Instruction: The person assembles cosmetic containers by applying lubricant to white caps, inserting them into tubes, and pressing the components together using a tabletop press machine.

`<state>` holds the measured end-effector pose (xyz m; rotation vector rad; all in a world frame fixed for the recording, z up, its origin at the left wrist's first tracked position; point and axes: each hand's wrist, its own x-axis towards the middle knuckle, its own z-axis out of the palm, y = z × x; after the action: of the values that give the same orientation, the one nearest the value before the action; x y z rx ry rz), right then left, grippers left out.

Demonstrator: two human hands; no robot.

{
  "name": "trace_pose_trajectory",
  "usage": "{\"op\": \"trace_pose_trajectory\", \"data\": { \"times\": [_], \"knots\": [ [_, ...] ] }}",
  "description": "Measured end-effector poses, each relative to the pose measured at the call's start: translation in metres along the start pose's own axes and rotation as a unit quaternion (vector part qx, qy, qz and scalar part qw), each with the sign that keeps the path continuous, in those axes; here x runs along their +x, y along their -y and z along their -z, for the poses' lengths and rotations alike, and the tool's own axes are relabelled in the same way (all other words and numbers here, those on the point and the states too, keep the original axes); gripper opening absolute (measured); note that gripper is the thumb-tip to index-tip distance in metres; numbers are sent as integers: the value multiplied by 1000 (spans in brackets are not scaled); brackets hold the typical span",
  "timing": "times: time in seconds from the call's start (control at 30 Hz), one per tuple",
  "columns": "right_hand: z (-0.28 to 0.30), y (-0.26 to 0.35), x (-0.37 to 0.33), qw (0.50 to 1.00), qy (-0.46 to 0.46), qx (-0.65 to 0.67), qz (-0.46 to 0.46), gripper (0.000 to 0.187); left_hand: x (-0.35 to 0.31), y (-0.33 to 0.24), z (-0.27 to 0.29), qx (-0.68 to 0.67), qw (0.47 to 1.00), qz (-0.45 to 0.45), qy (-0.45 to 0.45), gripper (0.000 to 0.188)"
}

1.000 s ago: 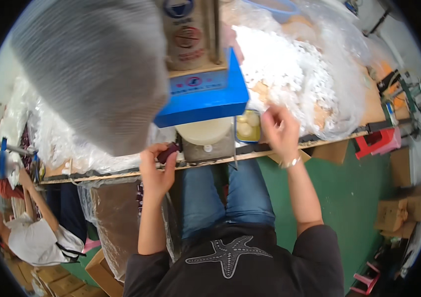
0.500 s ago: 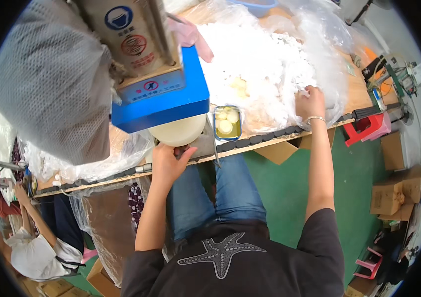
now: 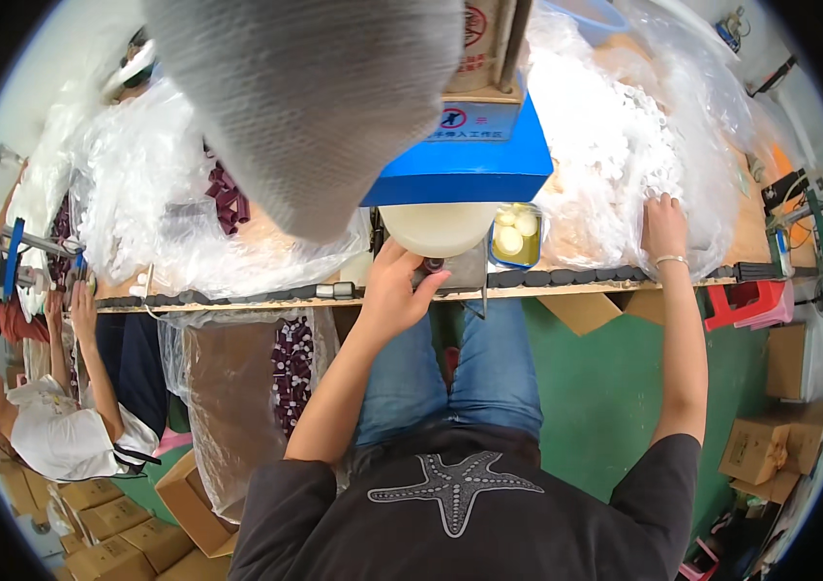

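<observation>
My left hand [image 3: 400, 292] is at the table's front edge, under the round cream pad [image 3: 439, 229] of a press with a blue block [image 3: 460, 174]. Between its thumb and fingers a small dark maroon cylindrical piece [image 3: 434, 263] shows, partly hidden by the fingers. My right hand [image 3: 665, 230], with a bracelet at the wrist, reaches into a heap of small white pieces [image 3: 629, 145] on clear plastic sheeting. Its fingers are curled in, and whatever lies between them is hidden. Just right of the pad sits a blue-rimmed tin [image 3: 516, 236] with pale round pieces in it.
A grey-white cloth cover [image 3: 315, 107] hangs over the press and blocks part of the view. Maroon pieces [image 3: 228, 200] lie on the table's left side, and more fill a plastic-lined box [image 3: 292, 373] below. Another person [image 3: 73, 416] works at far left. Cardboard boxes [image 3: 775, 450] stand at right.
The view has turned left, so the press and table appear further right. My left hand stays under the pad, and my right hand remains at the white heap with its fingers more curled.
</observation>
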<state>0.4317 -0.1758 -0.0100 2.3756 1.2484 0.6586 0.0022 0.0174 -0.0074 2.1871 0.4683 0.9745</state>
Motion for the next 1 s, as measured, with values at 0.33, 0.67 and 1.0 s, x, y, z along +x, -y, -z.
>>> {"op": "trace_pose_trajectory", "data": {
  "times": [0.33, 0.67, 1.0],
  "knots": [
    [26, -6, -7, 990, 21, 123, -61, 8, 1, 0, 5, -122, 990, 64, 7, 32],
    [149, 147, -29, 763, -79, 624, 150, 8, -4, 1, 0, -98, 993, 70, -15, 25],
    [139, 161, -27, 817, -66, 553, 149, 6, -8, 8, -1, -54, 998, 41, -6, 34]
  ]
}}
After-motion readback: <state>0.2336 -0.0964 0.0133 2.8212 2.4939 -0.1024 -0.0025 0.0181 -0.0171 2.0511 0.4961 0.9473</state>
